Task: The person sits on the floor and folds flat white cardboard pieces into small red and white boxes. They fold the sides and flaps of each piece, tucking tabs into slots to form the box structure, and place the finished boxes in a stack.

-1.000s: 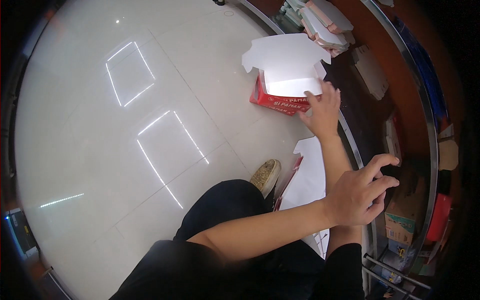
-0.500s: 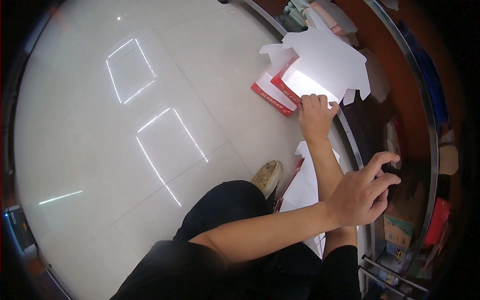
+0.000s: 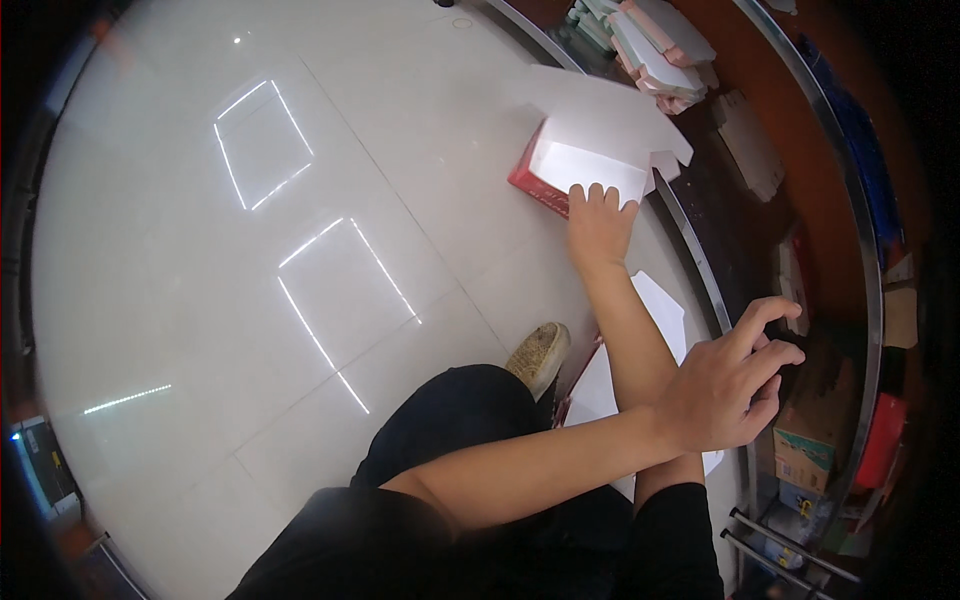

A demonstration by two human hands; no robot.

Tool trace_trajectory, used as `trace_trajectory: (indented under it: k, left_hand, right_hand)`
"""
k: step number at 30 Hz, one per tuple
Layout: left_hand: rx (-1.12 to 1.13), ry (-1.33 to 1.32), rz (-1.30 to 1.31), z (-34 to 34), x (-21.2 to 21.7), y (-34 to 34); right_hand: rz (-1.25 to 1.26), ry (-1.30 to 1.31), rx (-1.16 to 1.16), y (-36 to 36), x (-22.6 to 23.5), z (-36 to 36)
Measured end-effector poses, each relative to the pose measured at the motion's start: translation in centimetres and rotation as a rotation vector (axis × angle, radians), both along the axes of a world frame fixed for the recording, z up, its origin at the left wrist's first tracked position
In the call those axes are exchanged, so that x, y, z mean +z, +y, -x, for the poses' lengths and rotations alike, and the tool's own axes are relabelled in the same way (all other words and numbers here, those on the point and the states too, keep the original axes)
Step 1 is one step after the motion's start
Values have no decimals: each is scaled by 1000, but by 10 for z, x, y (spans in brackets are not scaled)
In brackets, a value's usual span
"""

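An unfolded-lid paper food box (image 3: 590, 160), red outside and white inside, is gripped at its near edge by my right hand (image 3: 600, 225). The fingers curl over the box wall, and the thumb is mostly hidden. Its white lid flap stands raised on the far side, blurred by motion. My left forearm crosses over the right one. My left hand (image 3: 720, 390) hovers near the shelf edge with its fingers apart and partly bent, and nothing shows in it.
A metal-edged dark shelf (image 3: 740, 230) curves along the right, bearing stacks of folded cartons (image 3: 665, 60). Another white and red carton sheet (image 3: 610, 375) lies beside my shoe (image 3: 540, 355). A brown cardboard box (image 3: 805, 445) sits lower right, near metal bars (image 3: 790, 550). Pale tiled floor spreads left.
My right hand has moved left with the box, away from the shelf. Two red box walls showed apart before; now only one shows. The left hand has hardly moved.
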State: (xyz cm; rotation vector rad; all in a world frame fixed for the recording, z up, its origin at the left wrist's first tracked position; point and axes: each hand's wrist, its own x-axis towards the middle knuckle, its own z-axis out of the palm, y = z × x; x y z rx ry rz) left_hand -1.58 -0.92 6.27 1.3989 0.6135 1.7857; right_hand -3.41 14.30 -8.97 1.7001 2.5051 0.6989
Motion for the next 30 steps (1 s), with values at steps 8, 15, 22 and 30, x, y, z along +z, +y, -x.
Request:
trace_trajectory:
  k: [8,15,22,30]
  left_hand:
    - [-11,-11,16,-2,3,0]
    - [-64,-29,55,3,3,1]
    - [-15,-39,65,15,1,5]
    - [5,-419,306,39,-8,33]
  right_hand:
    - [-81,-35,13,6,21,-3]
    - [63,6,150,16,-13,6]
    - [-16,328,298,-54,21,-16]
    - [328,524,-498,-271,-65,-134]
